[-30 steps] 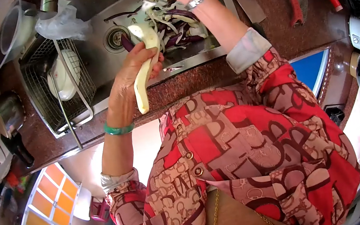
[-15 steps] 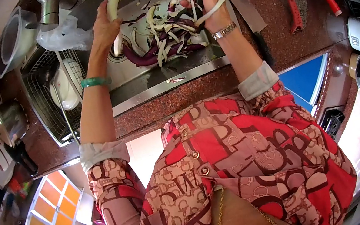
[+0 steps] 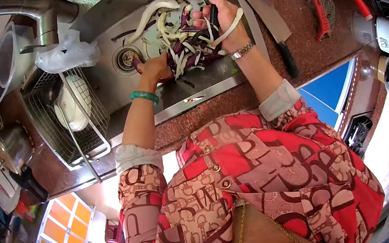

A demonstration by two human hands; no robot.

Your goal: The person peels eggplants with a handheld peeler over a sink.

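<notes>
In the sink [image 3: 113,91], my left hand [image 3: 155,69] is closed around an unpeeled purple eggplant [image 3: 136,64] lying near the drain. My right hand [image 3: 228,20] grips a black-handled peeler [image 3: 214,16]; its head is mostly hidden. Pale strips of peel [image 3: 232,27] hang across that hand. Below and between the hands lies a heap of purple and whitish peelings [image 3: 187,46]. A peeled, pale eggplant [image 3: 153,15] rests on the sink floor beyond my left hand.
A cleaver [image 3: 267,16] lies on the counter right of the sink, beside a red-handled scraper [image 3: 318,13]. On the left are a wire dish rack [image 3: 68,146] with a white dish [image 3: 74,102], a plastic bag [image 3: 66,52] and the faucet [image 3: 46,25].
My left hand has put the peeled eggplant down in the sink, moved down and right, and taken hold of a purple one. My right hand stays nearly in place with the peeler.
</notes>
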